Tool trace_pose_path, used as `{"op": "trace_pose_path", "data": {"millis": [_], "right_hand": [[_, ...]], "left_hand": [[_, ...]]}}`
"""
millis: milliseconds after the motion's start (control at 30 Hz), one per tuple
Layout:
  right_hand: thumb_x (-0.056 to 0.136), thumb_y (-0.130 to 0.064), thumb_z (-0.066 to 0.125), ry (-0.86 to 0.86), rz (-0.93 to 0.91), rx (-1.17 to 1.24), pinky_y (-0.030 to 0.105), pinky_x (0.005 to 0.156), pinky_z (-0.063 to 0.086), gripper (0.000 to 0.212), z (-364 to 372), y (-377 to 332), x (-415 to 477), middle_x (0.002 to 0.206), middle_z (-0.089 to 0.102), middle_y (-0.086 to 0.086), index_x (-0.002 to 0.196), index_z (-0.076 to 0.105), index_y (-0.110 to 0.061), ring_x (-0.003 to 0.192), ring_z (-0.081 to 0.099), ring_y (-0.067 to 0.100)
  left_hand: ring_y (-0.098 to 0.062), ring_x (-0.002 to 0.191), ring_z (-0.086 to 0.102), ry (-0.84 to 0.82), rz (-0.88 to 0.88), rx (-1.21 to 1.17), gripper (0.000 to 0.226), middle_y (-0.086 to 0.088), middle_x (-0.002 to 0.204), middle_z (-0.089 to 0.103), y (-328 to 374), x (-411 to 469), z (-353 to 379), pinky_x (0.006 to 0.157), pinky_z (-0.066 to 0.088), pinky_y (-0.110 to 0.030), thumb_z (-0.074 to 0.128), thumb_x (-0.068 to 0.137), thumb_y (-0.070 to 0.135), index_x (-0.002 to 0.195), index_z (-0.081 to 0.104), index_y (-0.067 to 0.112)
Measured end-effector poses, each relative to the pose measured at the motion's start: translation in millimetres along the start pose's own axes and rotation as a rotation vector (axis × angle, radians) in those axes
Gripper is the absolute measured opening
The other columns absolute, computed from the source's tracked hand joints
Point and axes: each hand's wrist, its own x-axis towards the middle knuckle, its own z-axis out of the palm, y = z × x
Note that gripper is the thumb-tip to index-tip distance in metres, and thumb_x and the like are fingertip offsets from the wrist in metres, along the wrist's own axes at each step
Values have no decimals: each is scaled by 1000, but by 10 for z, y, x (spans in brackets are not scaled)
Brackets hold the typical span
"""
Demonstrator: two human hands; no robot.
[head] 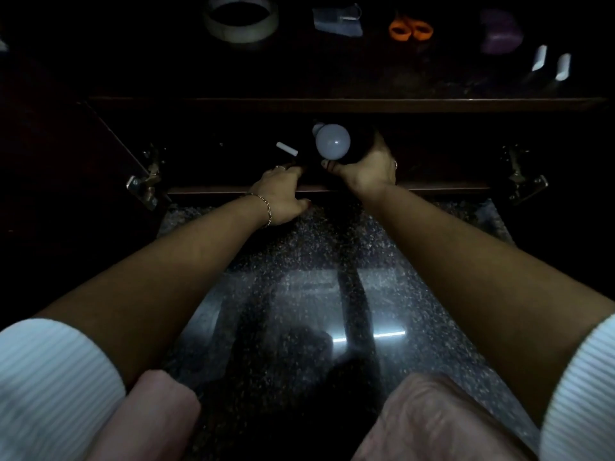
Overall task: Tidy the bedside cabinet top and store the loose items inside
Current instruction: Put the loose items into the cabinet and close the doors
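At centre frame inside the open cabinet (432, 187), right hand (367, 169) clamped round a white bulb (332, 141), left hand (283, 194) lower left, grip lost in darkness, small white stick (287, 149) beside.

No readable text, label or number on anything; scene dim.

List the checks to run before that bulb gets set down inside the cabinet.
1. Cabinet open: ok.
2. Right hand holds light bulb: ok.
3. Left hand clear of the drop spot: cannot tell; it reaches inside near a small white cylinder.
4. Free room inside: cannot tell, too dark.
5. Cabinet top cleared: not ok; tape roll, orange scissors and a purple object lie there.
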Motion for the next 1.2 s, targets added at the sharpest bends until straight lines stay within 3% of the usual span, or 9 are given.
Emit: {"op": "trace_pose_path", "data": {"millis": [167, 333, 467, 567, 700, 833, 933, 1033, 1200], "right_hand": [[67, -40, 82, 64, -25, 23, 30, 94, 49, 68, -69, -78, -245, 123, 64, 1, 125, 55, -18, 114, 59, 18], [78, -42, 71, 143, -148, -9, 30, 87, 48, 46, -228, -176, -610, 113, 67, -1, 115, 60, -17, 107, 61, 19], [78, -44, 67, 187, -321, -61, 35, 92, 48, 49, -557, -400, -849, 114, 64, -7, 121, 57, -23, 107, 57, 14], [78, -42, 68, 170, -438, -94, 37, 90, 48, 46, -878, -642, -978, 111, 63, -10, 118, 57, -22, 104, 58, 12], [80, -40, 68, 228, -542, -110, 31, 90, 45, 40, -1302, -1059, -1066, 109, 64, -9, 114, 59, -21, 101, 58, 11], [82, -35, 67, 335, -596, -68, 27, 89, 45, 35, -1671, -1529, -1044, 108, 64, -8, 112, 59, -19, 100, 58, 12], [85, -33, 65, 353, -635, -104, 24, 91, 41, 36, -1876, -1876, -1003, 112, 62, -8, 117, 57, -19, 107, 54, 12], [86, -33, 62, 319, -630, -210, 34, 101, 37, 44, -1960, -2116, -902, 126, 55, -7, 126, 49, -21, 122, 45, 13], [86, -35, 60, 190, -467, -375, 37, 105, 33, 52, -1895, -2388, -599, 133, 45, 3, 131, 43, -16, 128, 39, 24]], "left_hand": [[-30, 132, 41, 33, 1, -44, 72, -15, 140, 45, 53, -116, -141, 109, 38, -39, 62, 80, 36, 144, 31, 20], [-22, 131, 44, 142, 86, -138, 61, -8, 141, 47, 180, -412, -408, 109, 36, -29, 62, 85, 27, 140, 39, 19], [-15, 123, 50, 290, 179, -217, 50, -1, 134, 54, 357, -760, -680, 103, 37, -25, 61, 86, 19, 134, 47, 18], [-16, 125, 49, 339, 303, -127, 54, -2, 134, 54, 555, -1008, -949, 106, 37, -27, 62, 84, 22, 135, 46, 17], [-15, 126, 46, 462, 438, -54, 54, 1, 133, 53, 874, -1282, -1428, 108, 34, -27, 61, 85, 24, 136, 44, 19], [-12, 113, 51, 641, 495, -91, 45, 6, 119, 58, 1175, -1448, -1982, 101, 41, -28, 60, 84, 22, 127, 50, 22], [-13, 105, 53, 768, 458, -139, 33, 9, 109, 62, 1334, -1428, -2353, 94, 44, -35, 60, 82, 23, 115, 57, 25], [-19, 113, 50, 820, 292, -106, 26, 6, 114, 60, 1353, -1304, -2639, 96, 40, -40, 60, 82, 29, 109, 60, 28], [-28, 124, 44, 649, 120, -159, 44, -10, 128, 52, 1162, -932, -2832, 105, 35, -36, 64, 82, 31, 122, 52, 17]]}}
